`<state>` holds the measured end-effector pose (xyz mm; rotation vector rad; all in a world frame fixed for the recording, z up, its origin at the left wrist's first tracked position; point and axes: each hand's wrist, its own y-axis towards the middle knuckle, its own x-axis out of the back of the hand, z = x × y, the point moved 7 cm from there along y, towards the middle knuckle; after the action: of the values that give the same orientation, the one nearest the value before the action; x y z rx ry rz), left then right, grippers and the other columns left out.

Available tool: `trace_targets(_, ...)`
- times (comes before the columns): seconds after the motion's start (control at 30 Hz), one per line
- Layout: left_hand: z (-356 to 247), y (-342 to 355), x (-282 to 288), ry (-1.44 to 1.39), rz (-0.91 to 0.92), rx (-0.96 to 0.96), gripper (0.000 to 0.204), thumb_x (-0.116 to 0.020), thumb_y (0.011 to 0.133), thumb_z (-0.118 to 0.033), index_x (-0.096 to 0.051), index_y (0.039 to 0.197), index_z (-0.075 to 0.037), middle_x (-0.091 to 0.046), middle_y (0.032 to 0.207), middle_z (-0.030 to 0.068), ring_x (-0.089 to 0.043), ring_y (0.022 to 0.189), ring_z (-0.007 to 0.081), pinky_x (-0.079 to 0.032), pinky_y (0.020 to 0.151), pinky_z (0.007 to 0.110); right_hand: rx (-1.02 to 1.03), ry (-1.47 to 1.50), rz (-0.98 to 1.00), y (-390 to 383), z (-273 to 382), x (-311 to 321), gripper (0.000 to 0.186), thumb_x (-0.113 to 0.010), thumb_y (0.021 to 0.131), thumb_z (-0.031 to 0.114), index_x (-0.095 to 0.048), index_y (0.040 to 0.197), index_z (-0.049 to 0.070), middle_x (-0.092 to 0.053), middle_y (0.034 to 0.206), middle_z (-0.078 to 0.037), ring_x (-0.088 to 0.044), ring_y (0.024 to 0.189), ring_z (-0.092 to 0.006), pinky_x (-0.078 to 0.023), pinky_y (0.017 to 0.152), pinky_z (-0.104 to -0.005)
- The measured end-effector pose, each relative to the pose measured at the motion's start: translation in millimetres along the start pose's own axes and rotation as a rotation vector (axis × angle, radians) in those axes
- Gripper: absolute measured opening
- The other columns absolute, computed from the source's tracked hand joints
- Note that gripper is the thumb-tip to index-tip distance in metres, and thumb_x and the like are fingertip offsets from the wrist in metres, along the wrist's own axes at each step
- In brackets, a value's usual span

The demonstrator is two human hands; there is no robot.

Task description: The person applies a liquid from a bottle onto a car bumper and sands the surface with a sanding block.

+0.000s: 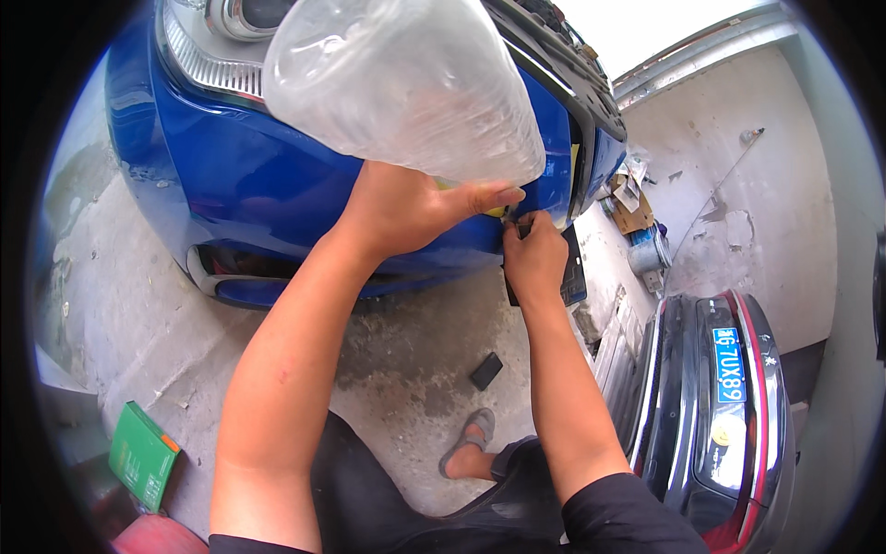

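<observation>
A large, translucent, crinkled plastic container [401, 78] fills the top middle, tilted over the blue car bumper [221, 166]. My left hand [415, 203] grips its underside, thumb stretched to the right along it. Just right of that thumb, my right hand [535, 254] is closed at a gap in the bumper's edge; what its fingers hold is hidden. A small yellow thing shows behind my left thumb, mostly covered. Behind my right hand is a black panel [574, 263].
A detached black car rear panel [692, 415] with a plate stands at the right, beside cardboard clutter [635, 208] along the wall. On the concrete floor lie a small black rectangular object [486, 370] and, at lower left, a green box [141, 454]. My sandalled foot [466, 448] shows below.
</observation>
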<state>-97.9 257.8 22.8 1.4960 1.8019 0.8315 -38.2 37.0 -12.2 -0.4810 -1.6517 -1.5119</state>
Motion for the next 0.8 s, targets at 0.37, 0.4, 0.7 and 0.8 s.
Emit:
trace_targets(0.37, -5, -3, 2, 0.138, -0.023, -0.092, 0.058, -0.084, 0.076, -0.023, -0.056, 0.121, 0.0, -0.063, 0.112, 0.0105, -0.061, 0.102, 0.0213, -0.048, 0.091, 0.034, -0.069, 0.04, 0.064, 3, 9, -1, 0.019, -0.07, 0.079, 0.013, -0.057, 0.088, 0.003, -0.067, 0.081, -0.017, -0.065, 0.077, -0.0381, -0.051, 0.068, -0.0438)
trace_targets(0.4, -7, -3, 2, 0.154, -0.023, -0.107, 0.057, -0.083, 0.076, -0.023, -0.056, 0.121, 0.0, -0.064, 0.112, 0.0105, -0.061, 0.102, 0.0215, -0.048, 0.091, 0.034, -0.048, 0.002, 0.072, 4, 9, -2, 0.019, -0.071, 0.079, 0.012, -0.057, 0.088, 0.003, -0.067, 0.081, -0.017, -0.065, 0.077, -0.0383, -0.051, 0.068, -0.0444)
trace_targets(0.7, 8, -3, -4, 0.024, 0.046, 0.049, 0.049, -0.082, 0.077, -0.023, -0.061, 0.115, -0.001, -0.065, 0.111, 0.01, -0.062, 0.102, 0.0213, -0.049, 0.09, 0.034, 0.112, -0.044, 0.109, 5, 15, -9, 0.024, -0.072, 0.074, 0.009, -0.052, 0.087, 0.005, -0.064, 0.08, -0.016, -0.063, 0.076, -0.0388, -0.049, 0.067, -0.0471)
trace_targets(0.8, 11, -4, -2, -0.025, -0.01, 0.043, 0.04, -0.081, 0.077, -0.025, -0.066, 0.107, -0.004, -0.068, 0.103, 0.0083, -0.064, 0.095, 0.0229, -0.05, 0.083, 0.035, 0.12, -0.045, 0.168, 7, 19, -10, 0.024, -0.071, 0.074, 0.008, -0.051, 0.086, 0.005, -0.064, 0.081, -0.016, -0.063, 0.076, -0.0382, -0.049, 0.066, -0.0471)
